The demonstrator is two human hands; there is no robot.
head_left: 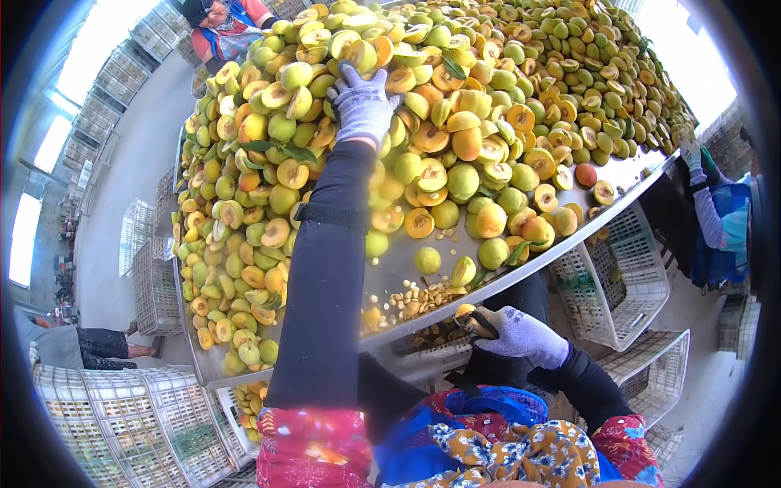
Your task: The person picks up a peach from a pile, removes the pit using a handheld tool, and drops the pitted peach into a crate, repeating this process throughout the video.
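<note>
The left hand (pixel 362 98) lies on the heap of halved fruit (pixel 431 175), fingers spread over the pieces, well apart from the front edge of the desk (pixel 394 267). Whether it already grips a piece cannot be told, since the palm and fingertip undersides face down. The right hand (pixel 525 337) is curled around a dark tool (pixel 483 323) just outside the desk's edge, and a small yellowish piece (pixel 464 310) shows at its tip.

To do this reach well, the person should close the fingers lightly around one piece from above rather than rake through the heap; the cut faces are probably slick, and a hard drag could send neighbours sliding. Lifting before drawing back would keep the sleeve from sweeping fruit toward the pale kernels (pixel 419 297) near the edge. The tool is best kept low, its tip turned away from the other arm, with a firm grip in case the glove gets wet.

The outstretched forearm covers a strip of the heap and desk. The tool's working end is too small to read, and whether the yellowish piece is fruit or stone is unclear. A hazy blur softens the fruit beside the forearm, and the heap's far side is cut off at the top.
</note>
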